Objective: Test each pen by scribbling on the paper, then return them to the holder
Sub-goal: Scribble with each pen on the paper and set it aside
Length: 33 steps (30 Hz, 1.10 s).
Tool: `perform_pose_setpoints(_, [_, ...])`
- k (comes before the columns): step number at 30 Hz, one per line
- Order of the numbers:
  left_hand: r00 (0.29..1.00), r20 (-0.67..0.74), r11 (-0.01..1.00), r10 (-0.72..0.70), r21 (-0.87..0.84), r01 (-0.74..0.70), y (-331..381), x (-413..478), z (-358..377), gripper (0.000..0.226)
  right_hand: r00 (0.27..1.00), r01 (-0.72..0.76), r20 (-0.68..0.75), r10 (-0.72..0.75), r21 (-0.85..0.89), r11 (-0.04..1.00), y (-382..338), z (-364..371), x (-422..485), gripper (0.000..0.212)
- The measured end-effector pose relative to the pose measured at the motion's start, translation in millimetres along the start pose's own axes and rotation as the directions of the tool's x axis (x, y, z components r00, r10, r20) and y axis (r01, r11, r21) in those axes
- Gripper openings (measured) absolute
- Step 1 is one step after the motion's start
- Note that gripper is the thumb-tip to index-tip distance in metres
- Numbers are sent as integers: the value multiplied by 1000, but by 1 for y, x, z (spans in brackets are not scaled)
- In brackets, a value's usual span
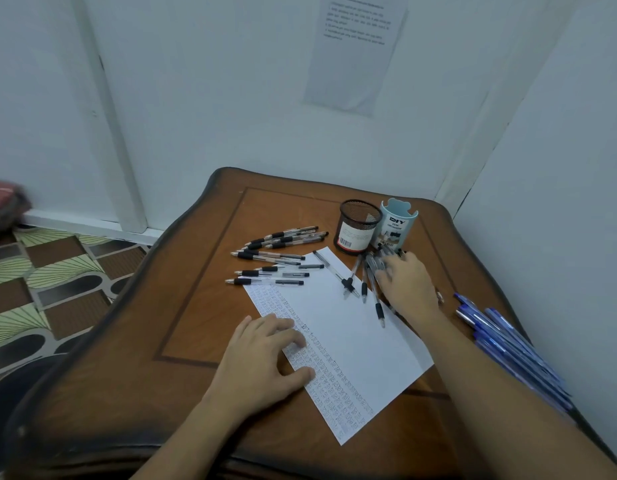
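From the head view, a brown wooden counter [134, 358] is carrying everything. A white paper [352, 341] is lying slantwise across its middle, and rows of small scribbles are running along the paper's long left side.

The left hand [262, 362] is resting palm down on the near left part of the paper, fingers spread and lying flat on the scribbled strip, holding nothing.

The right hand [409, 289] is reaching toward the far right corner of the counter and is lying over a fan of black pens [367, 278] that is spreading out over the paper's right edge. Its fingertips are blurred among the pen ends, so I cannot tell whether it is pinching one or only touching them.

Just beyond this fan a black mesh holder [357, 226] is standing upright, and a light-blue holder [395, 225] is standing right against it.

A second bunch of black pens [279, 252] is lying roughly side by side beyond the paper's far left corner. A row of blue pens [508, 344] is lying along the counter's right edge.

A printed sheet [355, 53] is hanging on the wall behind the counter. A patterned floor [50, 282] is showing to the left.
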State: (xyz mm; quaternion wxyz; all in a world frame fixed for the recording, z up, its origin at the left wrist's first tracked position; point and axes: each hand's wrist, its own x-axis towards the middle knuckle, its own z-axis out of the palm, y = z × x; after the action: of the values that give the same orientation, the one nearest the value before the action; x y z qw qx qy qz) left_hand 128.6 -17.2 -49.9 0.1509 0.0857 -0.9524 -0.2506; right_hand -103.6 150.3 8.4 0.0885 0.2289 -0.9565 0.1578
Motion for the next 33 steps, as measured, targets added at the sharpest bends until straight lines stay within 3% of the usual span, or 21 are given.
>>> perform_pose_setpoints(2, [1000, 0, 1000, -5, -2, 5, 0, 0, 0, 56, 994, 67, 82, -75, 102, 993, -7, 3, -14, 39])
perform_pose_setpoints(5, [1000, 11, 1000, -8, 7, 8, 0, 0, -1, 62, 971, 134, 198, -137, 28, 991, -18, 13, -24, 52])
perform_pose_setpoints(9, [1000, 9, 1000, -9, 5, 9, -1, -1, 0, 63, 979, 130, 152, -139, 64, 989, -27, 13, -23, 46])
perform_pose_setpoints(15, [1000, -17, 1000, -8, -9, 7, 0, 0, 0, 63, 964, 134, 235, -126, -20, 991, -32, 9, -19, 45])
perform_pose_setpoints(18, [1000, -18, 1000, -10, -11, 10, 0, 0, 0, 63, 969, 127, 218, -116, -33, 991, -33, 6, -17, 32])
perform_pose_setpoints(23, [1000, 1, 1000, -19, -7, 19, 0, 0, 0, 64, 979, 116, 180, -99, -88, 989, -21, 9, -19, 31])
perform_pose_setpoints(33, [999, 21, 1000, -31, 1, 31, -2, 0, 0, 65, 958, 257, 180, -221, -212, 943, 0, 8, -30, 36])
